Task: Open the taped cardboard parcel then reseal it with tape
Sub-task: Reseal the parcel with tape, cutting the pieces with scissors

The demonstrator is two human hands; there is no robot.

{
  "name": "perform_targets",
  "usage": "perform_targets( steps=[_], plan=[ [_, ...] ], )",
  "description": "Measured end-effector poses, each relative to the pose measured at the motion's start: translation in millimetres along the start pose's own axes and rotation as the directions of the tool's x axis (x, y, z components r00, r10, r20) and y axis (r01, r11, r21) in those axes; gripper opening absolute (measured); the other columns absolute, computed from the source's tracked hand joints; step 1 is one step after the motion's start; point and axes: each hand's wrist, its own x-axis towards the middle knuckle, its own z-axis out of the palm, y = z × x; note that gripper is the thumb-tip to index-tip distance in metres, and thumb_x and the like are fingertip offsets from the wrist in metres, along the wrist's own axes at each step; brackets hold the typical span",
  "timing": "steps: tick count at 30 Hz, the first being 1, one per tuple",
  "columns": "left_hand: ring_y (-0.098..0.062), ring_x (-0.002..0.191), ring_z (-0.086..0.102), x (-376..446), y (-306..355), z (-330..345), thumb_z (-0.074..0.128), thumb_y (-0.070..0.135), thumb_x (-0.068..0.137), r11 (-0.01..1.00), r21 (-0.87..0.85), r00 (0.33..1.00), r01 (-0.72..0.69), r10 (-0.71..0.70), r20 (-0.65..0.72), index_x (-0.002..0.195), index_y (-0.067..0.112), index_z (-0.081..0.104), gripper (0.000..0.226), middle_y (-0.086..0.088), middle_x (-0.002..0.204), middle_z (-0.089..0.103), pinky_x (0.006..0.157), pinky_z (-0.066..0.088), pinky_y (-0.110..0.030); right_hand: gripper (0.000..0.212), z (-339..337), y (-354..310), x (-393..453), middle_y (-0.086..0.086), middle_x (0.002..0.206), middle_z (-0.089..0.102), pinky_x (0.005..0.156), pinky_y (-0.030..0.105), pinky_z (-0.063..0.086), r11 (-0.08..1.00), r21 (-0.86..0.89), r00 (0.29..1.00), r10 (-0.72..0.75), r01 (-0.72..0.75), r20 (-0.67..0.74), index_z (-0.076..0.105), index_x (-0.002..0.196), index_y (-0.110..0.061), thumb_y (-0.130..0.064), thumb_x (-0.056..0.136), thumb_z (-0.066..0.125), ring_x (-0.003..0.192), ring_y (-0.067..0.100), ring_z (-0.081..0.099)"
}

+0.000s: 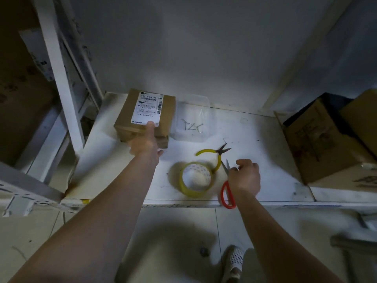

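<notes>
Head view, near to far: right hand curled over red-handled scissors at the front edge of the white shelf, fingers closing on them, blades not yet lifted by the look of it. Just left, tape roll lying untouched beside yellow pliers. Farther back, left hand spread against the near side of the cardboard parcel, thumb on its label, steadying. Parcel apparently sealed: cutting, opening and resealing all judged still ahead.
</notes>
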Motion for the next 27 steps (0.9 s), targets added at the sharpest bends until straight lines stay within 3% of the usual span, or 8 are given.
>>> perform_targets(
  steps=[2, 5, 7, 10, 15, 21, 25, 27],
  plan=[
    [-0.040, 0.100, 0.062, -8, -13, -3, 0.056, 0.070, 0.056, 0.968, 0.219, 0.986, -0.120, 0.142, -0.087, 0.121, 0.011, 0.050, 0.088, -0.017, 0.116, 0.060, 0.075, 0.057, -0.046, 0.033, -4, 8, -1, 0.009, 0.120, 0.048, 0.081, 0.036, 0.045, 0.992, -0.121, 0.996, 0.049, -0.039, 0.075, 0.057, 0.118, -0.014, -0.021, 0.086, 0.059, 0.111, 0.027, 0.050],
    [-0.036, 0.100, 0.061, -38, -45, -11, 0.053, 0.061, 0.064, 0.628, 0.704, 0.942, -0.332, 0.179, 0.285, 0.108, 0.008, 0.060, 0.069, -0.016, 0.106, 0.064, 0.078, 0.048, -0.033, 0.047, -7, 18, -6, 0.009, 0.114, 0.044, 0.086, 0.041, 0.050, 0.934, -0.354, 0.974, 0.116, -0.041, 0.193, 0.051, 0.119, -0.013, -0.036, 0.081, 0.065, 0.111, 0.027, 0.048],
    [-0.033, 0.104, 0.059, -52, -66, -15, 0.055, 0.058, 0.067, 0.388, 0.837, 0.917, -0.386, 0.064, 0.393, 0.115, 0.012, 0.060, 0.067, -0.012, 0.114, 0.061, 0.077, 0.046, -0.033, 0.049, -9, 24, -9, 0.008, 0.113, 0.043, 0.085, 0.039, 0.051, 0.918, -0.397, 0.969, 0.103, -0.005, 0.226, 0.048, 0.120, -0.012, -0.038, 0.082, 0.065, 0.108, 0.027, 0.052],
    [-0.035, 0.107, 0.057, -57, -83, -14, 0.056, 0.030, 0.084, 0.242, 0.880, 0.912, -0.409, 0.124, 0.390, 0.125, 0.011, 0.053, 0.045, -0.016, 0.121, 0.055, 0.083, 0.048, -0.036, 0.047, -8, 29, -12, 0.008, 0.112, 0.044, 0.084, 0.038, 0.053, 0.927, -0.373, 0.970, 0.062, 0.030, 0.234, 0.047, 0.121, -0.011, -0.038, 0.085, 0.063, 0.104, 0.026, 0.057],
    [-0.039, 0.081, 0.067, -57, -86, 3, 0.053, 0.014, 0.073, 0.479, 0.771, 0.904, -0.420, 0.148, 0.401, 0.103, 0.005, 0.065, 0.033, -0.019, 0.097, 0.067, 0.073, 0.059, -0.043, 0.051, -7, 36, -4, 0.007, 0.108, 0.055, 0.081, 0.034, 0.051, 0.923, -0.379, 0.965, 0.034, 0.069, 0.258, 0.045, 0.117, -0.012, -0.042, 0.080, 0.066, 0.101, 0.026, 0.059],
    [-0.038, 0.070, 0.070, -70, -77, 61, 0.059, 0.014, 0.080, 0.683, 0.596, 0.888, -0.423, 0.182, 0.422, 0.067, 0.011, 0.058, 0.013, -0.019, 0.075, 0.069, 0.068, 0.060, -0.046, 0.045, 2, 41, 21, 0.010, 0.105, 0.063, 0.081, 0.040, 0.055, 0.995, -0.081, 0.998, 0.060, -0.058, 0.029, 0.054, 0.110, -0.011, -0.049, 0.087, 0.053, 0.094, 0.029, 0.063],
    [-0.038, 0.070, 0.068, -72, -75, 112, 0.062, 0.014, 0.083, 0.745, 0.505, 0.882, -0.436, 0.240, 0.406, 0.093, 0.017, 0.044, 0.021, -0.015, 0.090, 0.064, 0.067, 0.059, -0.048, 0.044, 0, 39, 52, 0.006, 0.108, 0.063, 0.083, 0.035, 0.052, 0.997, 0.055, 0.997, 0.065, -0.063, -0.046, 0.055, 0.113, -0.013, -0.047, 0.086, 0.059, 0.097, 0.025, 0.062],
    [-0.036, 0.077, 0.063, -72, -74, 136, 0.054, 0.006, 0.084, 0.685, 0.510, 0.845, -0.519, 0.325, 0.424, 0.097, 0.018, 0.040, 0.022, -0.012, 0.096, 0.056, 0.069, 0.058, -0.046, 0.044, -2, 37, 74, 0.006, 0.107, 0.063, 0.081, 0.034, 0.050, 0.996, 0.070, 0.994, 0.060, -0.054, -0.093, 0.056, 0.112, -0.012, -0.045, 0.084, 0.063, 0.098, 0.026, 0.061]
  ],
)
